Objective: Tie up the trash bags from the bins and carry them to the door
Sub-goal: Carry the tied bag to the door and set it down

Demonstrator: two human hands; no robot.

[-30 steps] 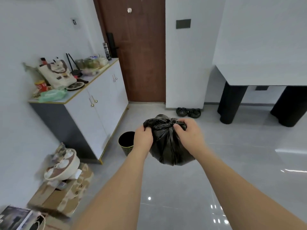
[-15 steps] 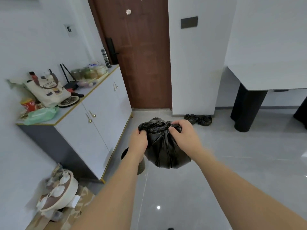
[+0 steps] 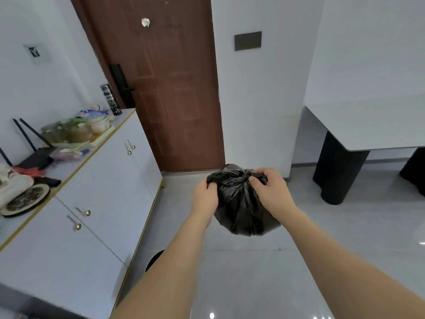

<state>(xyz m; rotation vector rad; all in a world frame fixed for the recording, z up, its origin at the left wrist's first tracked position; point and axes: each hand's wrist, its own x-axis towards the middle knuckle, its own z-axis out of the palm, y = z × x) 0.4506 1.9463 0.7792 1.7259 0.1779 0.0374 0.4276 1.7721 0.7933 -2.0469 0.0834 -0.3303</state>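
A full black trash bag (image 3: 243, 208) hangs in the air in front of me, its top gathered into a knot. My left hand (image 3: 205, 199) pinches the bag's left ear beside the knot. My right hand (image 3: 270, 191) grips the right side of the knot with curled fingers. The brown door (image 3: 165, 88) stands straight ahead, shut, with a black handle on its left side. A dark bin (image 3: 154, 260) sits on the floor below my left forearm, mostly hidden by it.
A white cabinet (image 3: 96, 203) with gold knobs runs along the left wall, its top crowded with jars, a plate and a router. A white table (image 3: 368, 125) on black legs stands at the right. Grey tiled floor (image 3: 253, 272) stretches to the door.
I have moved closer to the door with the bag held in both hands. The bin has slid down under my left arm, and the boxes at lower left have left the view.
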